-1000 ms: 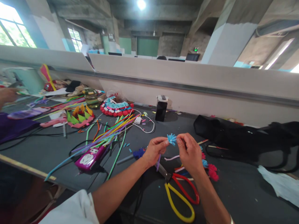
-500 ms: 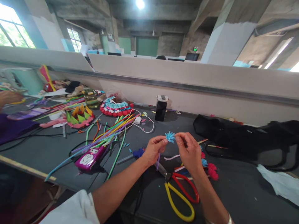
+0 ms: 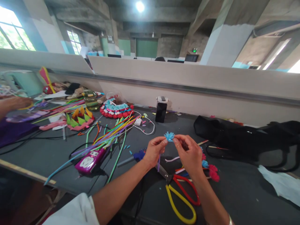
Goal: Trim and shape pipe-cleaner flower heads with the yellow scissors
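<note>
Between my two hands is a small light-blue flower with narrow, fuzzy petals, held above the dark table. My left hand pinches it from the left, and a purple stem hangs below those fingers. On the other side, the thumb and index finger of my right hand grip the petals. Under my hands lie scissors with one red and one yellow handle. A dark blue object is partly hidden by my left hand. Red and blue fuzzy flowers lie beyond my right forearm.
Coloured pipe cleaners and a purple case lie to the left. A phone stands upright at the back. A black bag lies at right. Another person's hand is at far left.
My right fingers have shifted slightly left, closer to my left hand. The flower's petals now look bunched upward instead of spread. The other person's hand has moved right.
</note>
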The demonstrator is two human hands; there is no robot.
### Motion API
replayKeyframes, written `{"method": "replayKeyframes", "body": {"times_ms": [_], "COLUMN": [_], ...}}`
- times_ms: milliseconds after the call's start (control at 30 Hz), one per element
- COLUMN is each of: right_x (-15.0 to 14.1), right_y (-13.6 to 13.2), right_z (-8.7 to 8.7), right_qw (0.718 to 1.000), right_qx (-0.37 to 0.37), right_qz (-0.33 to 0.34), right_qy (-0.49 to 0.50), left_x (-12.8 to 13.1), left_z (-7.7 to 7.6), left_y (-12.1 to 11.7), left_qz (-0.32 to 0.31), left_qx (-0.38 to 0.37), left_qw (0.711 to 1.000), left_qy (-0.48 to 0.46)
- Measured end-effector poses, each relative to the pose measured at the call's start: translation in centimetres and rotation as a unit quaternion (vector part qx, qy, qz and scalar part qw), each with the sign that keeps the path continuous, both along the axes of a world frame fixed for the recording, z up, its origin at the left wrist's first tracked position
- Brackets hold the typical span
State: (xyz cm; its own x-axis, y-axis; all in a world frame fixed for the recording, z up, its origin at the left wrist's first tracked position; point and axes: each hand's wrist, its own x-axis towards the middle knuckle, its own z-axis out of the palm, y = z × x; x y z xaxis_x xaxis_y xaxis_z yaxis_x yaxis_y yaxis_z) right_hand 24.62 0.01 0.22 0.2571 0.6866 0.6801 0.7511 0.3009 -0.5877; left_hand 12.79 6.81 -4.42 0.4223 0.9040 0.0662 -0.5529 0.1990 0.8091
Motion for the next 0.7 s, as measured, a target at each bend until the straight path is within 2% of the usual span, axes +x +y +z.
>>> {"method": "replayKeyframes", "body": {"times_ms": [233,700], "right_x": [0.1,1.4], "right_y": [-0.2,-0.4], "right_z": [0.3,0.7], "right_qw": [1.000,0.997], "right_qx": [-0.008,-0.065], "right_qz": [-0.002,0.035], "right_qy": [-0.020,-0.026], "left_x": [0.0,0.1], "left_z": [0.0,-0.2], "left_y": [-0.2,0.0], "left_qz": [0.035,0.029], "left_qx": [0.059,0.075], "left_qw": [0.997,0.995], "left_qy": [0.029,0.053]}}
